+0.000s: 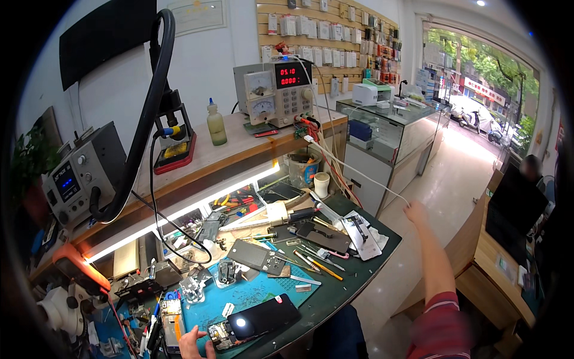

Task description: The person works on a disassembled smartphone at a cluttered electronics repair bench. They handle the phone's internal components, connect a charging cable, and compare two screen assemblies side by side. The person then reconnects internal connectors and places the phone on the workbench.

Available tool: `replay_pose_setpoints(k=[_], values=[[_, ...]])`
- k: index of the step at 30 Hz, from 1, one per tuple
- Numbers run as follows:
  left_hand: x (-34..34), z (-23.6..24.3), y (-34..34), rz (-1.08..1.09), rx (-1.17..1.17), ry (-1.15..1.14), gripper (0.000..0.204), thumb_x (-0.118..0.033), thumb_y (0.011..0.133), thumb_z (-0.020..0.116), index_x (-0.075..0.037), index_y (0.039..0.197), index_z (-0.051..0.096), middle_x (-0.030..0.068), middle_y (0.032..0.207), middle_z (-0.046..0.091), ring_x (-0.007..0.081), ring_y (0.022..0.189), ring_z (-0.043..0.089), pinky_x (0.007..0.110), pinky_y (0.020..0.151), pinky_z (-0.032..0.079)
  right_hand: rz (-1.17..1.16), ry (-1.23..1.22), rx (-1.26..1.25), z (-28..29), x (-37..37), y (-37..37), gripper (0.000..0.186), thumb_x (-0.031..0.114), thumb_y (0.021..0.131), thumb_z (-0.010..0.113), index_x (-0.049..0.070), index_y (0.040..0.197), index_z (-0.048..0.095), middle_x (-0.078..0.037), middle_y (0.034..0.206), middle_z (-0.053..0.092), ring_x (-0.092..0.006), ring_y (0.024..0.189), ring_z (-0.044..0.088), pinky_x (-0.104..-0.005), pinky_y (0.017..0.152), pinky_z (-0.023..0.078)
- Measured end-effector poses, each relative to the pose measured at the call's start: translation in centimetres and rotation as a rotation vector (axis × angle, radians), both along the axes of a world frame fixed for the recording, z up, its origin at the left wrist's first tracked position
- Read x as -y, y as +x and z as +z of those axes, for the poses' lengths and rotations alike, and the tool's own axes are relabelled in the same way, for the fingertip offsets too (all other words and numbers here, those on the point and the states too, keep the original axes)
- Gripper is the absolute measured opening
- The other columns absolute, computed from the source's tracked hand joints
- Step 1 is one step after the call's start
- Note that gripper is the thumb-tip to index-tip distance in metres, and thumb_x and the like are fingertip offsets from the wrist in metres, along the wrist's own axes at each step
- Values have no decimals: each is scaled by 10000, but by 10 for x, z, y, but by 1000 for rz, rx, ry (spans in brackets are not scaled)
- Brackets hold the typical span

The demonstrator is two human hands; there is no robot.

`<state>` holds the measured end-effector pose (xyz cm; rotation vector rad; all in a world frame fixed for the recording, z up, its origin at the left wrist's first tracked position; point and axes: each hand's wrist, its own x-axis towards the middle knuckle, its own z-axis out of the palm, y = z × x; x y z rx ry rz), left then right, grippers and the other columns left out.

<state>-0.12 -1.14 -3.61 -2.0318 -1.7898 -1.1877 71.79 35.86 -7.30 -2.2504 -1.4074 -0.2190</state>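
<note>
Head view, lower edge: the left hand (194, 345), partly cut off by the frame, has thumb and fingers apart at an opened phone (222, 336); I can't tell whether it grips. One black screen (272, 315) hides part of that phone. Right of centre, the right hand (415, 211) pinches one white cable (353, 164), its end lost behind the fingers. Upper centre stand one power supply (285, 99) and one dropper bottle (216, 127).

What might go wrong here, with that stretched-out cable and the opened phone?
Perhaps two things. A tug by the right hand on the long, thin white cable might loosen the small white plug at its far end. And a slip of the left hand, beside the opened black phone, could disturb its exposed circuitry.
</note>
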Motion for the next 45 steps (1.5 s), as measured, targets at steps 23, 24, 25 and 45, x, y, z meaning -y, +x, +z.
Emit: replay_pose_setpoints(k=[23,24,25,45], values=[[-27,-44,291,-969,1767,-1283,363,-347,1161,375,-24,1165,540,141,1051,702,197,776,708,297,662,559,293,-1071,-2445,-38,421,-172,716,579,1020,529,-48,1362,577,-178,1171,708,-284,1014,737,-409,828,612],[-18,-35,293,-954,1860,-1360,369,-358,1158,379,-24,1184,535,163,1092,714,198,754,699,291,641,549,-55,-1063,-2476,-27,432,-211,922,754,990,428,-62,1394,569,-194,1111,726,-313,980,747,-416,854,615],[-9,-29,289,-941,1812,-1488,373,-362,1158,378,-25,1189,534,169,1107,718,197,751,699,289,638,548,-221,-690,-2543,-37,427,-219,713,611,1010,508,-40,1281,614,-151,1016,717,-275,848,727,-389,801,617],[21,-54,200,-588,411,-1161,520,-103,1031,632,30,1501,455,183,1305,676,194,953,749,301,807,593,513,119,-1333,16,313,-188,214,158,1057,623,22,1216,669,7,856,680,-14,634,488,-189,556,394]])
